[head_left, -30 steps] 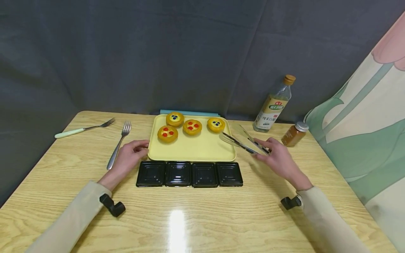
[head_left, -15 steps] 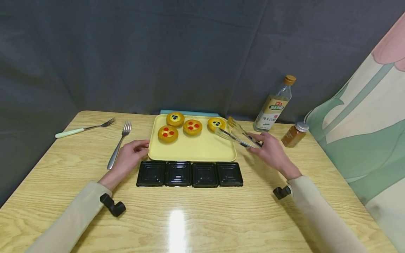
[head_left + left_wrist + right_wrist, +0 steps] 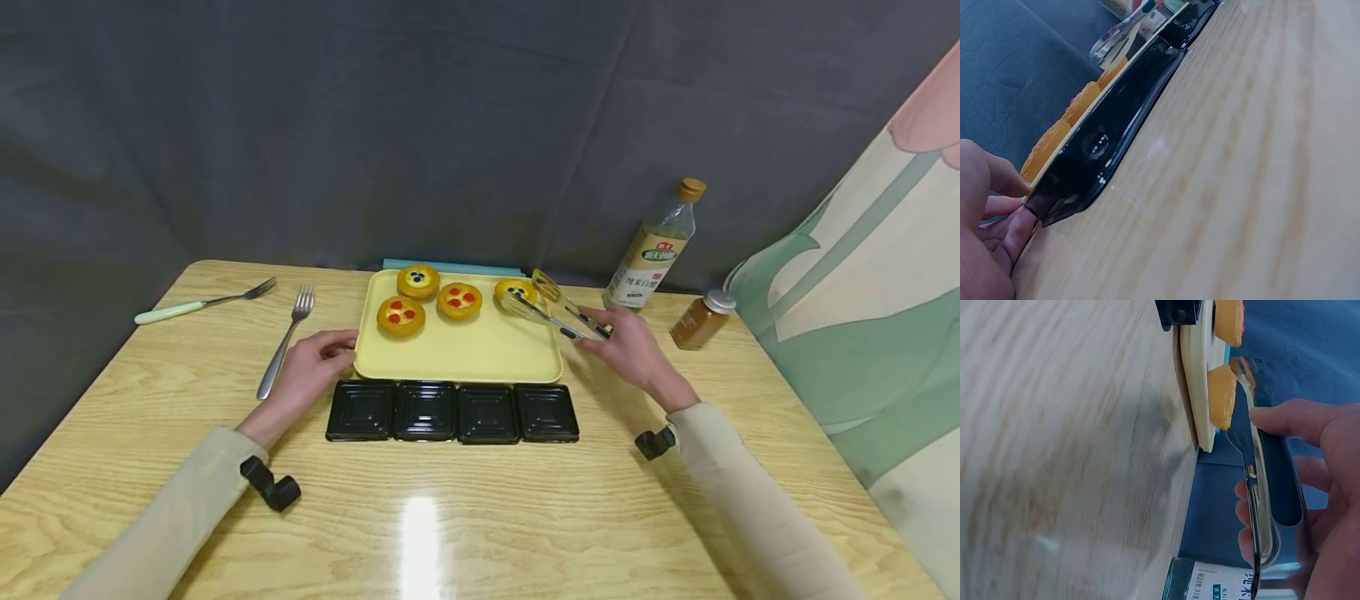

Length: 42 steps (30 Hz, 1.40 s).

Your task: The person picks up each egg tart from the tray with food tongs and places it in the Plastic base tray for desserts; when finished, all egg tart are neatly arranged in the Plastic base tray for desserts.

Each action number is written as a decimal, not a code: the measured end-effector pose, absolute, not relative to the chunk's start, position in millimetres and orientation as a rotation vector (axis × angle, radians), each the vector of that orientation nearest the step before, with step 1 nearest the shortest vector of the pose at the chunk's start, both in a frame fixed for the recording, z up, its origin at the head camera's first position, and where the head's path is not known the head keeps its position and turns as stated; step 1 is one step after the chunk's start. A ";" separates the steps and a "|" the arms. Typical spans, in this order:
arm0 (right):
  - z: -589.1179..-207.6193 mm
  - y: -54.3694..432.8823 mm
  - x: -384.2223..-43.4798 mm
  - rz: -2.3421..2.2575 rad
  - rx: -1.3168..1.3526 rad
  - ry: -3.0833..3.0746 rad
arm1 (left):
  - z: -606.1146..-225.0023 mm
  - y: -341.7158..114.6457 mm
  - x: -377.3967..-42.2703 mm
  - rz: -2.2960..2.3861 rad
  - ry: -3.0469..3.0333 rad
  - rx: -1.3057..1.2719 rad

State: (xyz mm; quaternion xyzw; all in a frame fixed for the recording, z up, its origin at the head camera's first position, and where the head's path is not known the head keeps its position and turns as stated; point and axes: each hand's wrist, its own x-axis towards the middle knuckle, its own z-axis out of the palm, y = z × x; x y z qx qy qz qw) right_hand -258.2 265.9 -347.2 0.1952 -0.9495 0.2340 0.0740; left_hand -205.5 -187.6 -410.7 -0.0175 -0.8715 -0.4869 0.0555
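Along the near side of the yellow tray (image 3: 480,354) sit 4 blk dishes (image 3: 425,412), side by side. My L hand (image 3: 309,367) is at the tray's L edge, fingers bent, tips at the rim; can't tell if they pinch it. To the R, my R hand (image 3: 632,346) grips the metal tongs (image 3: 592,322), arms spread, ends by the blue-dotted tart (image 3: 507,288) at the tray's far R; contact unclear. 3 other tarts (image 3: 401,317) sit farther L. Off R, a brown jar (image 3: 697,322), w/ a glass bottle (image 3: 647,262) just beyond.
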 end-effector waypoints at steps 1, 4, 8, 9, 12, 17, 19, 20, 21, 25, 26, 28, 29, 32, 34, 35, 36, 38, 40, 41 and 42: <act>-347.1 265.7 -258.6 0.706 0.581 -2.852 | -410.6 -187.5 -205.7 -1.479 -2.644 -0.053; -347.2 264.9 -259.7 0.706 0.579 -2.854 | -410.4 -187.4 -206.2 -1.476 -2.641 -0.054; -347.8 263.8 -261.1 0.698 0.584 -2.845 | -410.4 -187.1 -206.7 -1.482 -2.643 -0.051; -348.1 263.4 -261.6 0.695 0.587 -2.841 | -410.6 -187.0 -206.8 -1.484 -2.643 -0.050; -348.1 262.3 -262.7 0.687 0.594 -2.837 | -410.9 -186.7 -207.0 -1.485 -2.644 -0.046; -347.2 260.5 -263.1 0.664 0.607 -2.838 | -411.2 -186.1 -206.7 -1.486 -2.644 -0.046; -347.5 260.3 -263.3 0.663 0.608 -2.838 | -411.4 -186.1 -206.6 -1.488 -2.644 -0.045; -347.5 260.0 -263.1 0.666 0.610 -2.838 | -411.5 -186.2 -206.7 -1.486 -2.645 -0.042; -347.6 260.0 -263.1 0.667 0.610 -2.836 | -411.8 -186.3 -206.8 -1.485 -2.645 -0.037; -346.9 259.1 -261.4 0.673 0.606 -2.833 | -411.5 -186.6 -206.8 -1.479 -2.643 -0.038; -346.7 259.0 -260.9 0.676 0.602 -2.834 | -411.6 -186.7 -206.9 -1.480 -2.642 -0.039; -346.4 259.4 -259.8 0.676 0.597 -2.835 | -411.4 -186.9 -206.8 -1.478 -2.641 -0.041; -346.2 259.6 -259.1 0.677 0.595 -2.836 | -411.4 -187.0 -206.8 -1.477 -2.641 -0.045; -346.1 260.4 -257.5 0.679 0.592 -2.838 | -411.5 -187.2 -206.3 -1.474 -2.640 -0.054; -345.4 260.8 -256.1 0.680 0.594 -2.837 | -411.5 -187.4 -206.1 -1.473 -2.639 -0.057; -345.0 261.0 -255.3 0.682 0.593 -2.839 | -411.5 -187.3 -205.9 -1.473 -2.638 -0.059; -344.7 261.5 -254.7 0.686 0.589 -2.841 | -411.6 -187.3 -205.8 -1.474 -2.637 -0.060; -344.3 262.7 -253.6 0.684 0.589 -2.835 | -411.7 -187.4 -206.0 -1.474 -2.634 -0.065; -343.6 264.1 -252.1 0.687 0.594 -2.824 | -411.8 -187.6 -206.3 -1.480 -2.630 -0.071; -343.5 264.8 -251.5 0.683 0.596 -2.817 | -411.8 -187.6 -206.3 -1.482 -2.628 -0.074; -343.3 265.4 -250.8 0.681 0.603 -2.808 | -411.8 -187.7 -206.5 -1.485 -2.626 -0.077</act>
